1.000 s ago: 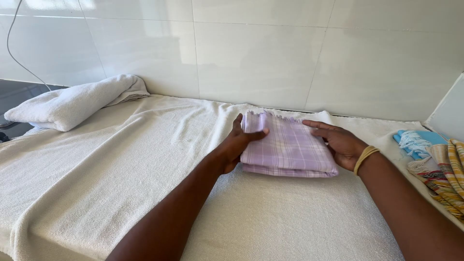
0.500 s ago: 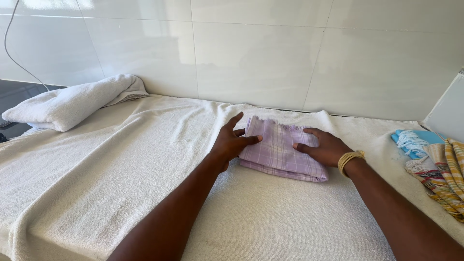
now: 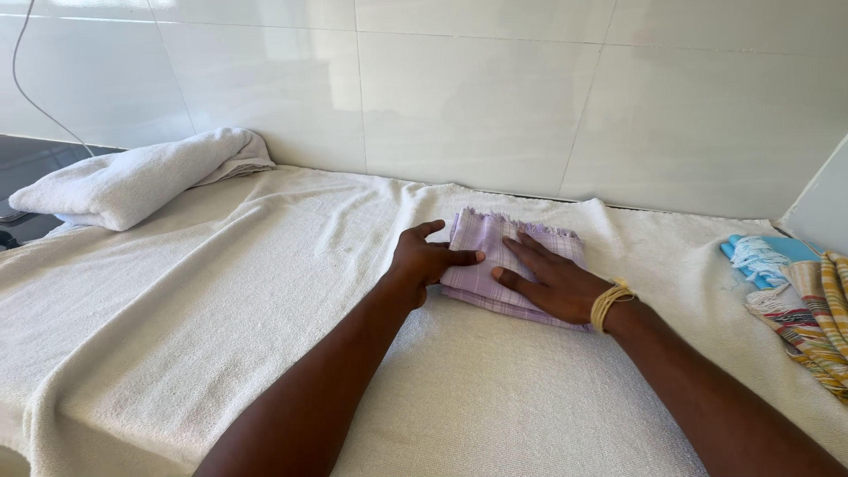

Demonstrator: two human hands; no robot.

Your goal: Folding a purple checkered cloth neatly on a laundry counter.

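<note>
Both hands lay on the lilac cloth [image 3: 490, 243] near the back edge of the counter. Right hand [image 3: 549, 283] had slid from the cloth's right side onto its top, fingers spread flat, pressing and gripping nothing. Left hand [image 3: 422, 262] stayed at the left edge, open, thumb over the fold. Since a second ago the cloth looked narrower and flatter, so the fold seemed nearly finished. Striped cloths [image 3: 808, 309] lay at the right edge, a white towel [image 3: 132, 181] at the back left corner
</note>
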